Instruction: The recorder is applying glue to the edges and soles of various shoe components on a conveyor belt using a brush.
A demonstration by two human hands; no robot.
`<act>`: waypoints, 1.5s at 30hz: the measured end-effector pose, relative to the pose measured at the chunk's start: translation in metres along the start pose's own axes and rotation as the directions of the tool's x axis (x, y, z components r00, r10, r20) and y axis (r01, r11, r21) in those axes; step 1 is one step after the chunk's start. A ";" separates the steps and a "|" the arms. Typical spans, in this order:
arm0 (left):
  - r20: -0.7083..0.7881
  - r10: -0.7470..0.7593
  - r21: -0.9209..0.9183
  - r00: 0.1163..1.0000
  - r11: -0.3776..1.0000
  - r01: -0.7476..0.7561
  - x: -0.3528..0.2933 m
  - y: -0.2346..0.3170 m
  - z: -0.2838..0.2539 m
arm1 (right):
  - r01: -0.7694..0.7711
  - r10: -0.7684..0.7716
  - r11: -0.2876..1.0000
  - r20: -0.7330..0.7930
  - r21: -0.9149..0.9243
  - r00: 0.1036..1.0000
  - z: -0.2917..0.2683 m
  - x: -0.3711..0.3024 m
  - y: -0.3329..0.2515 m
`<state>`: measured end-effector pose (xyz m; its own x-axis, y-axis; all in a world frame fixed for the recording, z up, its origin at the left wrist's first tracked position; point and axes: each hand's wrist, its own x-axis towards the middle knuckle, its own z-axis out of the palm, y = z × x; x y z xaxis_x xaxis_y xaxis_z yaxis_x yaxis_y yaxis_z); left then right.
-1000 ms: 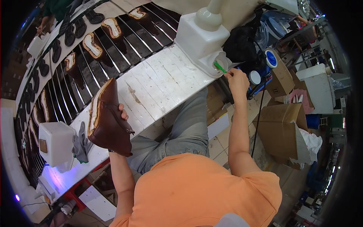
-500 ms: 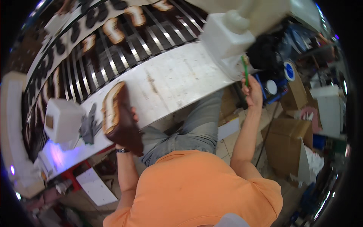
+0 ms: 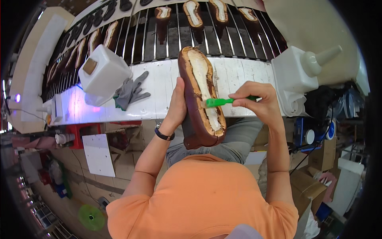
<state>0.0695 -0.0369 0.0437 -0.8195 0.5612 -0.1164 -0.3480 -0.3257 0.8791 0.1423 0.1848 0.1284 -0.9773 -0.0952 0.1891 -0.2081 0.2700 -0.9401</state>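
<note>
One brown shoe (image 3: pixel 201 95), underside up, is held over the lap (image 3: pixel 240 139), the left hand (image 3: pixel 177 105) cupped around its nine-o'clock side, fingers hidden. At three o'clock, the right hand (image 3: pixel 266 103) pinches a green brush (image 3: pixel 221 102) against the underside.

Left hand (image 3: pixel 178 104): fingers mostly hidden behind the brown shoe (image 3: pixel 200 84).
Green brush (image 3: pixel 223 102): bristle end blurred against the shoe.
Dark soles (image 3: pixel 110 9): beyond the shoe, some cut off by the upper edge.
White container (image 3: pixel 293 71): right of the shoe, contents hidden.
Orange shirt (image 3: pixel 201 191): below the shoe, cut off by the lower edge.
</note>
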 end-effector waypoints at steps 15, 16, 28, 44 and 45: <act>0.086 0.320 0.652 0.944 0.698 -0.296 -0.005 0.001 0.007 | 0.005 -0.021 0.993 -0.133 -0.118 0.991 -0.001 0.033 0.018; 0.091 0.323 0.650 0.942 0.697 -0.302 -0.006 0.002 0.006 | -0.004 -0.011 0.994 -0.146 -0.106 0.989 -0.002 0.038 0.019; 0.184 0.344 0.831 0.921 0.445 -0.333 -0.011 0.007 0.005 | -0.023 -0.004 0.985 -0.156 -0.169 0.988 -0.024 0.069 0.013; 0.201 0.302 0.651 0.932 0.670 -0.357 -0.006 0.004 0.006 | 0.001 -0.023 0.978 -0.106 -0.210 0.994 -0.028 0.070 0.009; 0.206 0.302 0.700 0.931 0.619 -0.356 -0.006 0.005 0.006 | 0.008 -0.036 0.978 -0.131 -0.208 0.991 -0.031 0.075 0.010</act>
<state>0.0758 -0.0371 0.0517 -0.7738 0.5810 0.2523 0.3953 0.1317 0.9091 0.0657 0.2100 0.1418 -0.9657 0.0218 0.2586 -0.2196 0.4622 -0.8592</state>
